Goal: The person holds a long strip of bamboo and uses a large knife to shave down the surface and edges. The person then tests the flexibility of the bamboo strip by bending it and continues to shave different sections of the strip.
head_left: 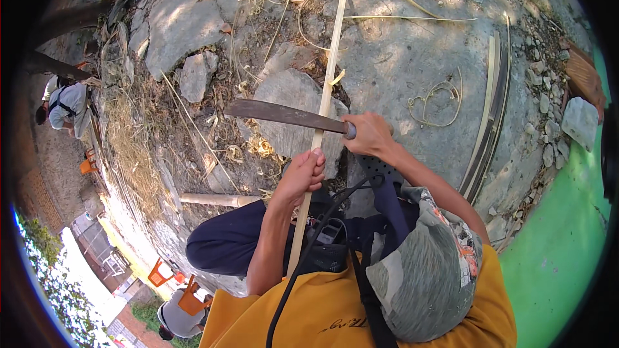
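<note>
A long pale strip, apparently split bamboo, runs from the far ground toward my body. My left hand is closed around it just on my side of the blade. A machete with a dark, broad blade lies across the strip, its tip pointing left. Its handle is in my right hand, fingers wrapped round it. A thin curl of shaving sticks up from the strip beyond the blade. Under the blade is a flat grey stone, with pale shavings beside it.
Several long strips lie on the concrete at right, near rubble and a green surface. A coiled thin strip lies closer in. A round pole is by my left knee. Two people are off left, near orange chairs.
</note>
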Demonstrator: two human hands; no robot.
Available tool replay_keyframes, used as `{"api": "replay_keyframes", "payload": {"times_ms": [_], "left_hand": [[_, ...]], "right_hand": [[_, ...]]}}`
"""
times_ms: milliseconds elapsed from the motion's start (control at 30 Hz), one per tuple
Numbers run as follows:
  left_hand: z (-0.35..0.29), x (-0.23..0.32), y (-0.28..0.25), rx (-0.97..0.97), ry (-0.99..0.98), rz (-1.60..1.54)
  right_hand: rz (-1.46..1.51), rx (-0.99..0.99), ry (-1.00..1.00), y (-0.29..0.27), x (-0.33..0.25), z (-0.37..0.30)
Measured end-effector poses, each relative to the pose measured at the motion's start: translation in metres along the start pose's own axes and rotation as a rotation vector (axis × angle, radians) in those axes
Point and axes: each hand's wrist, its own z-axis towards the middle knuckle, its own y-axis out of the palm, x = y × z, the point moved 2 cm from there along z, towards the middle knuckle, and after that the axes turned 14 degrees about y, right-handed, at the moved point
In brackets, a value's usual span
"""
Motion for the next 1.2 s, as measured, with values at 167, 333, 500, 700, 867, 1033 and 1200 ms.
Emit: {"api": "replay_keyframes", "payload": {"times_ms": [167, 333, 500, 700, 867, 1033, 1200], "left_hand": [[-0.013, -0.008, 0.011, -0.052, -0.007, 0.002], [-0.012, 0.006, 0.0, -0.033, 0.001, 0.009], [-0.034, 0.003, 0.011, -0.029, -0.046, -0.01], [-0.019, 0.003, 0.001, -0.05, -0.015, 0.014], [-0.034, 0.014, 0.012, -0.053, -0.049, 0.024], [-0.041, 0.003, 0.007, -0.065, -0.038, 0.072], [-0.045, 0.013, -0.027, -0.077, -0.065, 0.094]], "right_hand": [[-0.042, 0.116, 0.159, -0.034, 0.031, 0.043], [0.019, 0.101, 0.058, -0.012, -0.004, 0.006], [-0.053, 0.093, 0.122, -0.036, 0.031, 0.051], [-0.068, 0.109, 0.119, -0.03, 0.012, 0.049], [-0.017, 0.094, -0.003, -0.021, 0.013, 0.031], [-0.061, 0.112, 0.229, -0.054, 0.042, 0.074], [0.038, 0.042, 0.172, -0.028, 0.03, 0.045]]}}
